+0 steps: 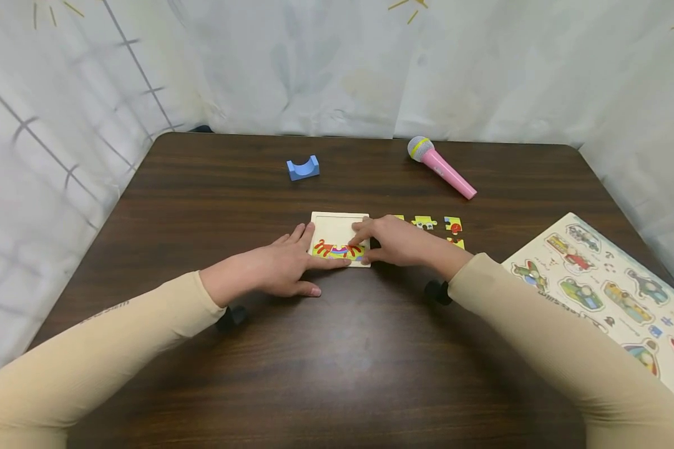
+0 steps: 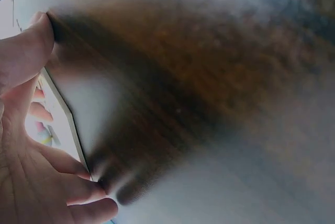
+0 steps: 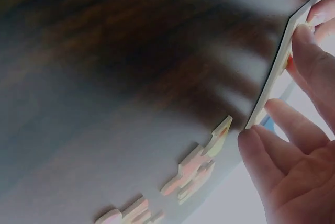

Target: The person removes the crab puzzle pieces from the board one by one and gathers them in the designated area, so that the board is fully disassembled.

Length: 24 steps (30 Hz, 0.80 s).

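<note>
A shallow wooden puzzle board [image 1: 337,224] lies on the dark table, its upper part bare wood. Colourful puzzle pieces [image 1: 327,251], red, yellow and purple, fill the lower part. My left hand [image 1: 278,265] lies flat with fingers spread along the board's left side, its index finger reaching along the lower edge and its thumb out on the table. From the right, my right hand [image 1: 395,240] touches the pieces at the lower right with its fingertips, thumb by the corner. In the right wrist view other fingers rest along the rim of the board [image 3: 272,85].
Loose yellow puzzle pieces [image 1: 424,222] lie right of the board, partly behind the right hand. Farther back are a blue curved block [image 1: 303,169] and a pink toy microphone [image 1: 444,169]. A large picture board [image 1: 550,268] covers the right side, under the right forearm.
</note>
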Each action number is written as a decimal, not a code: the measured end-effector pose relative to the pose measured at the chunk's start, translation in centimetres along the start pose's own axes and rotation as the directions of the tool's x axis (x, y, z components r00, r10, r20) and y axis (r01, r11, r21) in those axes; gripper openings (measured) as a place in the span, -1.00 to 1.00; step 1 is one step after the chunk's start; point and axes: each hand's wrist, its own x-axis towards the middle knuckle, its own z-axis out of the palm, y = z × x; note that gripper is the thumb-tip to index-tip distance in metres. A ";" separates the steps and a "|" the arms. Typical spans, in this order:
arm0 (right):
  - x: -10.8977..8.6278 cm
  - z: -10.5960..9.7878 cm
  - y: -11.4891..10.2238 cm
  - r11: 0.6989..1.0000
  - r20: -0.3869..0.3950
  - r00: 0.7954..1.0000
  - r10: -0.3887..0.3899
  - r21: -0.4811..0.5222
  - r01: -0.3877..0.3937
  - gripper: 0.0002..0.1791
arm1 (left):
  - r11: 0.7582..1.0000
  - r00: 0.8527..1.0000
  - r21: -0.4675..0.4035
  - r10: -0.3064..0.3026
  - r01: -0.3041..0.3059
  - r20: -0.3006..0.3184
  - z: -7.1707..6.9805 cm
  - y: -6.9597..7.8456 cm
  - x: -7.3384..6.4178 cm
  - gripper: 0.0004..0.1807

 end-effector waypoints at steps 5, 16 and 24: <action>0.2 -0.1 0.1 1.000 0.007 1.000 0.005 0.017 -0.005 -0.57 | 0.999 1.000 -0.031 -0.007 0.007 0.004 0.1 -0.1 0.0 -0.18; 0.1 -0.1 0.4 1.000 -0.024 0.999 -0.023 0.009 0.023 -0.62 | 0.999 0.999 -0.021 -0.036 0.037 0.026 -0.3 0.4 0.4 -0.13; 0.6 -0.3 -0.2 0.996 -0.055 0.995 -0.086 -0.027 0.085 -0.69 | 0.998 0.996 0.004 -0.069 0.069 0.058 -0.7 0.9 0.6 -0.14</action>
